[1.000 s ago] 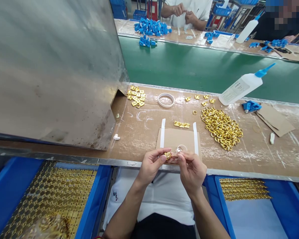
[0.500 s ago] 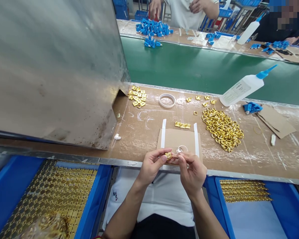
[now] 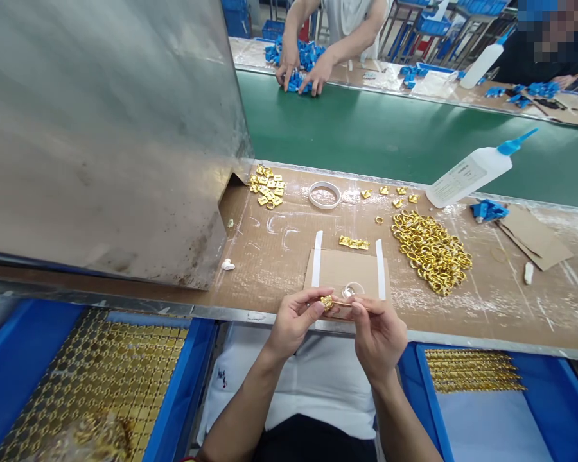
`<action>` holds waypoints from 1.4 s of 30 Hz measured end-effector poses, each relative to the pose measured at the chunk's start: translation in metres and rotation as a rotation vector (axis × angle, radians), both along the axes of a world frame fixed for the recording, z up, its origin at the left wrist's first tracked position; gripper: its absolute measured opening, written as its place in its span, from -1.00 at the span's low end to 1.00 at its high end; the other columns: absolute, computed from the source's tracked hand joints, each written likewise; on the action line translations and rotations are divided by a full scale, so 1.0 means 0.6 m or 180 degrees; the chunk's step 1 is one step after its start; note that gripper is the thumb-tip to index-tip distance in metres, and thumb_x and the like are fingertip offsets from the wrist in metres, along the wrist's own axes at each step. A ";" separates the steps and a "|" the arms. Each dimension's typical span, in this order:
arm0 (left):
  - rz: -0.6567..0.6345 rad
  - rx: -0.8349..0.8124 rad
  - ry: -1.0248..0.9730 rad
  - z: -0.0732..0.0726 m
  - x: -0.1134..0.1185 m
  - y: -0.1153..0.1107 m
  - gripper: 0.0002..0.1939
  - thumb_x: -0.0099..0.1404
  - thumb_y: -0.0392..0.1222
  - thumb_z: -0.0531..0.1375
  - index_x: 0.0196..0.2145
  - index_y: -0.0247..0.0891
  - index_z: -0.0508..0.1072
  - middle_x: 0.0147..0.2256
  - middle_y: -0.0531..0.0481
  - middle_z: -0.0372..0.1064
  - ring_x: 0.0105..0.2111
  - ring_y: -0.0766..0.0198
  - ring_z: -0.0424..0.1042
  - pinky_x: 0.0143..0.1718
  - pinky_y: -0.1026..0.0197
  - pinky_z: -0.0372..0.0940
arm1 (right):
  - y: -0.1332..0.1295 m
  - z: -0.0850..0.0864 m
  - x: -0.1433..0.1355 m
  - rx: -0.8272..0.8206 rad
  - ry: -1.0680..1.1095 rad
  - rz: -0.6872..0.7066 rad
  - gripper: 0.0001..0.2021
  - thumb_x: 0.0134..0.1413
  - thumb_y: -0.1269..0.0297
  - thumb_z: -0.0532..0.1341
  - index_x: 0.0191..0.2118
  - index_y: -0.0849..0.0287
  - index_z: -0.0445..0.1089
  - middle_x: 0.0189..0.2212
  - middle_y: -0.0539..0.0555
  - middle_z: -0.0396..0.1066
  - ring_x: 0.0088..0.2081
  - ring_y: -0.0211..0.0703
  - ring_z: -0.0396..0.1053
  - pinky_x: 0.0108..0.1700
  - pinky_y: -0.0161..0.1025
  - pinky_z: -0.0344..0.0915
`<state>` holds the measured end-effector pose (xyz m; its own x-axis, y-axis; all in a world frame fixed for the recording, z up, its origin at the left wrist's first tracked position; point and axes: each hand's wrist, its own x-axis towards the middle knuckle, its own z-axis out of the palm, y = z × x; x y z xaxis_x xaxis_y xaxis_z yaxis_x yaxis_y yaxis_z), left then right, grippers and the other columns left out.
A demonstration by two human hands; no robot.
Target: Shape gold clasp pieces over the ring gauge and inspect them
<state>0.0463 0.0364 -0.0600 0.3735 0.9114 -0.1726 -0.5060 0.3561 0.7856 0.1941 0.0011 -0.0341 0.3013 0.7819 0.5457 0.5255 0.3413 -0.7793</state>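
My left hand is closed on a small gold ring-like piece, pinched between thumb and forefinger. A thin stick runs from that piece into my right hand, whose fingers are closed around its other end. Both hands are above the front edge of a cardboard pad held by two white tape strips. Just behind the fingers is a small clear round dish. A short row of gold square pieces lies past the pad.
Gold rings are heaped at right, near a white bottle. Gold squares and a tape roll lie at the back. A metal housing blocks the left. Across the green belt, a co-worker's hands touch blue pieces.
My right hand has shifted slightly right, so more of the stick shows between my hands. Across the belt, the co-worker's hands have come down onto the blue pieces.
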 end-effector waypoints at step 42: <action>0.0051 -0.0182 -0.0047 0.014 0.003 0.003 -0.58 0.12 0.06 0.48 -0.16 -0.28 0.68 -0.29 -0.15 0.64 -0.36 0.22 0.60 -0.20 0.18 0.50 | 0.026 0.009 0.048 -0.0875 0.1278 -0.0485 -0.63 0.15 -0.05 0.35 -0.42 0.20 0.50 -0.45 0.14 0.60 -0.48 -0.16 0.50 -0.49 -0.30 0.39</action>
<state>0.0481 0.0381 -0.0518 0.3617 0.9062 -0.2191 -0.5234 0.3918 0.7567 0.2227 0.0169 -0.0290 0.5670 0.8111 0.1436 0.1939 0.0380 -0.9803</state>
